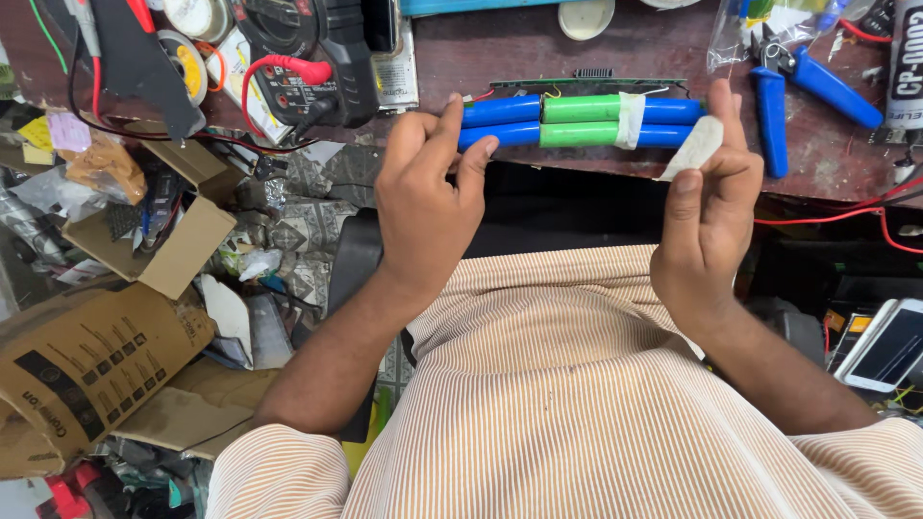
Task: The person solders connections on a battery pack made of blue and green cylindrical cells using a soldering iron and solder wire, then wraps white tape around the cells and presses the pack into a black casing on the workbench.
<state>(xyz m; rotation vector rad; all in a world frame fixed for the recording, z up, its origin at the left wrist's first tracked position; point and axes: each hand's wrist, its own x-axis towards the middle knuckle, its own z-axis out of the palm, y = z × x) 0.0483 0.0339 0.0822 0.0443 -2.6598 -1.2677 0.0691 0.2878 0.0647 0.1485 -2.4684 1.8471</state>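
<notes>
Here left hand point(423, 197) pinches battery pack point(582, 122) end, hiding it; right hand point(710, 207) pinches tape strip point(694, 149)

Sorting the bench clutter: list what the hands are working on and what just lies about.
In hand:
- blue and green cylindrical battery pack, held by left hand
- white tape strip, pinched by right hand

Lying about:
- blue-handled pliers
- black multimeter
- open cardboard box
- white phone
</notes>
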